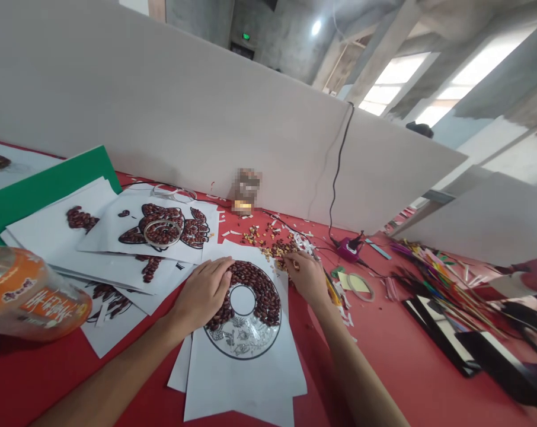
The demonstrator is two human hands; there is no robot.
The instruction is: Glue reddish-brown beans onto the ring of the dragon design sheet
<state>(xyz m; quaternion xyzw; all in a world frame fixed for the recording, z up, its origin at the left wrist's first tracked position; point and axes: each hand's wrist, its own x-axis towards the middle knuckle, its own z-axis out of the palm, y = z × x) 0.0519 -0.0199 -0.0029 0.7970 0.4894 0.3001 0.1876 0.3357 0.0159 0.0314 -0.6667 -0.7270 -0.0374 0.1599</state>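
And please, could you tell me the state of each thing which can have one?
Left hand: flat, over the ring design's edge
Right hand: fingers curled at the loose beans
Ring design: upper part bean-covered, lower part bare
Purple power strip: black plug inserted
Orange-labelled jar: partly out of frame; open or closed, cannot tell
Green sign: lit

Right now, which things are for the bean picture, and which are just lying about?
Seem in use:
- round drawing
- dark beans on it
- loose beans by the right hand

Probably lying about:
- orange jar
- green board
- purple socket
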